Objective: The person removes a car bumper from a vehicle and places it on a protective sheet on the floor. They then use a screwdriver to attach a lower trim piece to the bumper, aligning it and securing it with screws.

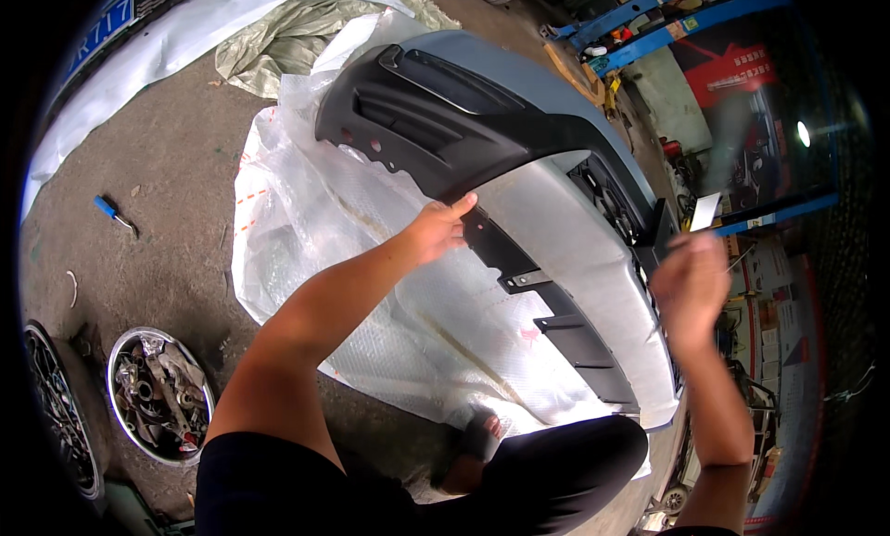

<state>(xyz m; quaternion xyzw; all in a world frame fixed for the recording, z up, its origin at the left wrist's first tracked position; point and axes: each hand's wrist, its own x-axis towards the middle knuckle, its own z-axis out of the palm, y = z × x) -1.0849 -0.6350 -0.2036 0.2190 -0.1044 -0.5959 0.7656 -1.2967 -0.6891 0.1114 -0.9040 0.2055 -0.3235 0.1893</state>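
Observation:
A car bumper (pixel 556 214) lies on its side in front of me, with black plastic, a silver-grey lower panel and a blue-grey painted outer side. My left hand (pixel 443 228) grips its lower edge, thumb on the panel and fingers curled beneath. Past the bumper's right side, my right hand (pixel 693 290) is raised and smeared by motion, so its fingers cannot be made out. A white rectangular piece (pixel 706 211) shows just above that hand; whether I hold it is unclear. Under the bumper spreads a clear bubble-wrap sheet (pixel 278 221).
A blue-handled tool (pixel 107 205) lies on the concrete floor at left. Near me are a wheel rim (pixel 114 388) filled with metal parts and a black wheel (pixel 69 425). Blue metal racks (pixel 700 35) stand at the far right. A crumpled tarp (pixel 278 49) lies behind the wrap.

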